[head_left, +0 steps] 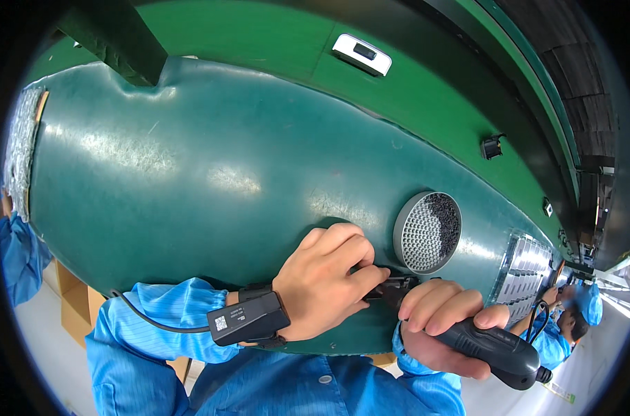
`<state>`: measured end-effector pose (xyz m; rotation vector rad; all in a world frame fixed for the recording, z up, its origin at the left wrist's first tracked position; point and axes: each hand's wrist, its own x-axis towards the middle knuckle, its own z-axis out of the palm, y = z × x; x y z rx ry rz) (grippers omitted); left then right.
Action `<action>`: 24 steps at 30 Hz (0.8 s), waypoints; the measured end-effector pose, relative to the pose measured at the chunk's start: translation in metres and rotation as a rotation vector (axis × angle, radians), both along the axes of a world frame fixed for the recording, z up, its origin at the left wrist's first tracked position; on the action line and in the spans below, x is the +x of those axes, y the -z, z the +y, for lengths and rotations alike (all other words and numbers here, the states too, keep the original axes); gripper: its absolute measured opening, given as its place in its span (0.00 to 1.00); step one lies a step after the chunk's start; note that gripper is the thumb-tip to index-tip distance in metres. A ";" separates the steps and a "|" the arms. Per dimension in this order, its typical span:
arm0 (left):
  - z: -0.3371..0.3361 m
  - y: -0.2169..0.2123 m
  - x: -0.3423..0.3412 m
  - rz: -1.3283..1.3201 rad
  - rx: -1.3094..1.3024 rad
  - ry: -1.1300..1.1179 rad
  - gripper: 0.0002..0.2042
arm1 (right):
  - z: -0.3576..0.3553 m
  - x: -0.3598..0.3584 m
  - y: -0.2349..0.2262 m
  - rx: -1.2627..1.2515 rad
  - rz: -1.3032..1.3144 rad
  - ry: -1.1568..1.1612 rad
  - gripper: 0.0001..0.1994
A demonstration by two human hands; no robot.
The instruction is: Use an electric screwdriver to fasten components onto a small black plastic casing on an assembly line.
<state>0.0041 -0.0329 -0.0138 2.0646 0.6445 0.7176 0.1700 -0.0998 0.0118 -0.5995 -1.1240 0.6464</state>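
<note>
Glossy, scuffed dark-green rubbery work mat point(190, 173); matt black ribbed plastic power-screwdriver handle point(495, 347); round grey pitted plastic screw tray point(426, 232); smooth light-blue cloth sleeve point(162, 319); matt black plastic wrist device point(249, 317).

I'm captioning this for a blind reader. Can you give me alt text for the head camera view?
A person in blue sleeves presses a black electric screwdriver, gripped in the right hand, onto a small dark part pinched by the left hand on a green worktable. A round grey tray of tiny dark pieces sits just behind.
</note>
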 end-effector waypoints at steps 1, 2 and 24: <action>0.000 -0.001 0.001 0.005 0.001 0.003 0.26 | 0.001 0.001 0.001 0.001 0.003 0.001 0.30; 0.000 -0.001 0.002 0.010 0.003 0.005 0.26 | 0.002 0.002 0.002 0.046 0.018 0.017 0.30; -0.003 0.005 0.006 0.003 0.017 0.006 0.27 | -0.003 -0.002 0.003 -0.001 -0.074 0.020 0.30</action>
